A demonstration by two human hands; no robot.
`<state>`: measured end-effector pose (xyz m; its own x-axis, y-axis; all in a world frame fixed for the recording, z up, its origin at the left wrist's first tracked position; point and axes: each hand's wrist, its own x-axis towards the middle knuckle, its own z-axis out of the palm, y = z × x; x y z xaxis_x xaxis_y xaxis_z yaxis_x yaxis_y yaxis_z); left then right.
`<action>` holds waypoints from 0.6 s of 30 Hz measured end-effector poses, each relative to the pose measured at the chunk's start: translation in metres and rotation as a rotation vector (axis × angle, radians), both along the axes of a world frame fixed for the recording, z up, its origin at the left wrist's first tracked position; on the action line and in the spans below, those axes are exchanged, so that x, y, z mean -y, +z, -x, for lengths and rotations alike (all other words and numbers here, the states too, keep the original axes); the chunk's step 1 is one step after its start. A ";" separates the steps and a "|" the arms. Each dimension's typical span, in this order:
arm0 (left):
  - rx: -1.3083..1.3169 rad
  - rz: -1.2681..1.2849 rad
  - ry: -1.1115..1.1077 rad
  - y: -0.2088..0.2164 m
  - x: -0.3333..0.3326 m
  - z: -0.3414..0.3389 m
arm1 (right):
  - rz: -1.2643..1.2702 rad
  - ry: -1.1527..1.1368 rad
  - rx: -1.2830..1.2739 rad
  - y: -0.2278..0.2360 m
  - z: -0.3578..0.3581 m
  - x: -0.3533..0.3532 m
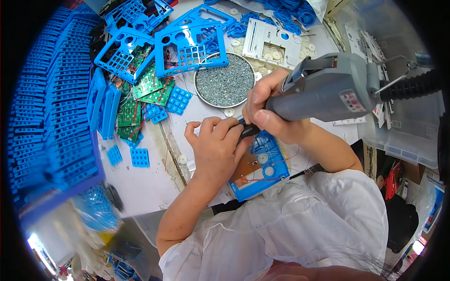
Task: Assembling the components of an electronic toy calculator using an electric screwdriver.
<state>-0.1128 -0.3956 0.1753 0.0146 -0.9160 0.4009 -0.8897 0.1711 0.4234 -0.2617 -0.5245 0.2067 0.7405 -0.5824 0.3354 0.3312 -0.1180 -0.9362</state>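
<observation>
My right hand (281,126) is wrapped round a grey electric screwdriver (318,100), which lies tilted with its dark nose pointing left and down. Under the nose is an open blue plastic housing (260,188) with white round parts, a brown board and thin red wires. My left hand (213,145) is closed over the housing's far left side, its fingers bent and the thumb beside the screwdriver's nose. What those fingers pinch is hidden, as is the driver's tip. Just beyond my hands sits a round dish (225,82) full of small screws.
Blue front frames (190,44) and green circuit boards (150,84) lie piled at far left, near blue keypads (139,157). Tall stacks of blue parts (61,107) line the left. A white panel (272,42) lies beyond the dish; a clear plastic bin (403,136) stands right.
</observation>
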 end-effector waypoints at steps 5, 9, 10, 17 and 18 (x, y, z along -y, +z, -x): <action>-0.008 -0.017 -0.006 0.000 0.000 0.000 | 0.060 -0.028 0.015 -0.008 -0.005 -0.004; -0.021 -0.026 -0.001 -0.001 -0.001 0.000 | 0.216 -0.001 -0.097 -0.008 -0.006 0.000; -0.022 -0.014 0.000 -0.001 0.002 0.000 | 0.231 -0.001 -0.112 -0.006 -0.007 0.003; -0.289 -0.213 -0.174 -0.007 0.005 -0.006 | 0.001 0.038 -0.137 0.001 -0.006 0.014; -0.242 -0.170 -0.173 -0.008 0.004 -0.004 | -0.065 0.032 -0.117 0.013 -0.005 0.018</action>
<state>-0.1087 -0.3992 0.1677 -0.0706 -0.9666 0.2464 -0.7239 0.2196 0.6541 -0.2569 -0.5425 0.2200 0.7909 -0.5753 0.2085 0.2223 -0.0473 -0.9738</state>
